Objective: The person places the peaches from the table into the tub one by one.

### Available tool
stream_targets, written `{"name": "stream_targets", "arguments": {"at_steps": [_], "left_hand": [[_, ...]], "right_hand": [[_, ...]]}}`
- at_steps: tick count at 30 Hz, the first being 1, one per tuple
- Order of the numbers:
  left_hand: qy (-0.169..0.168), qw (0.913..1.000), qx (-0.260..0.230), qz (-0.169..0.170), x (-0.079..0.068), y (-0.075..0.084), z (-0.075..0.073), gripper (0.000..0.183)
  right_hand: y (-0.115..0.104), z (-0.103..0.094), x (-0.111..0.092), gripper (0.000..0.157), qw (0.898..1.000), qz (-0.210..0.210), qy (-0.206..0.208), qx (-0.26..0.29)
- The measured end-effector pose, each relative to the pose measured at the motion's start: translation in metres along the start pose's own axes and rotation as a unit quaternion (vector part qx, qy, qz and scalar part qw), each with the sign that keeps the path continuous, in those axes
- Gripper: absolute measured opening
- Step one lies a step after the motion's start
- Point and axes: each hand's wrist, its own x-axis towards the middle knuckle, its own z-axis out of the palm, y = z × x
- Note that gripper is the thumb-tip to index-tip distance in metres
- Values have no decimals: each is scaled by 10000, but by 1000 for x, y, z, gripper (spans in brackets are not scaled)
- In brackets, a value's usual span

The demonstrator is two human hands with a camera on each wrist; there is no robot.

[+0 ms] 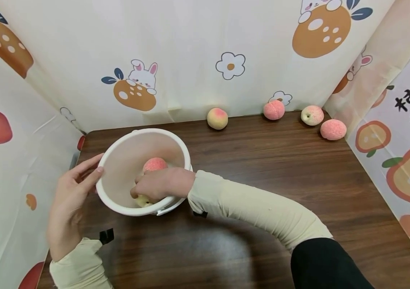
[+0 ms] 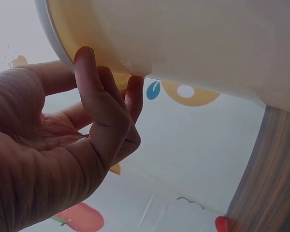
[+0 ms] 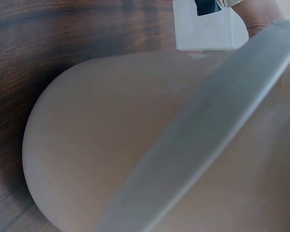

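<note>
A white bucket [image 1: 108, 195] stands on the left part of the wooden table, tilted a little. At its left rim my left hand [image 1: 70, 200] grips the edge; the left wrist view shows the fingers [image 2: 106, 96] bent against the wall just below the rim. My right hand [image 1: 163, 184] reaches over the near right rim into the bucket, its fingers curled round a pale yellow peach [image 1: 143, 201], mostly covered by the hand. Beside it in the bucket is a pink peach [image 1: 155, 163]. In the right wrist view the bucket's wall and rim [image 3: 198, 125] block the right hand's fingers.
Along the table's back edge sit a yellow-pink peach [image 1: 217, 119], a pink peach [image 1: 274, 110], a pale speckled peach [image 1: 312, 115] and another pink peach [image 1: 333, 129] at the right. Printed curtains [image 1: 190, 48] rise behind and at both sides. The bucket's handle [image 1: 171, 206] hangs at the near right.
</note>
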Motion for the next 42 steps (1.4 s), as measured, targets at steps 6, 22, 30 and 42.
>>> {"name": "stream_targets", "arguments": {"at_steps": [6, 22, 30, 42], "left_hand": [[21, 10000, 84, 8, -1, 1, 0, 36], [72, 9997, 176, 123, 0, -1, 1, 36], [-12, 9997, 235, 60, -1, 0, 0, 38], [-51, 9996, 270, -101, -5, 2, 2, 40]], "right_hand": [[0, -3, -1, 34, 10000, 2, -27, 42], [-2, -3, -4, 27, 9883, 445, 876, -1170], [7, -7, -12, 28, 9709, 491, 1804, -1500], [27, -12, -34, 27, 9222, 483, 3282, -1987]]}}
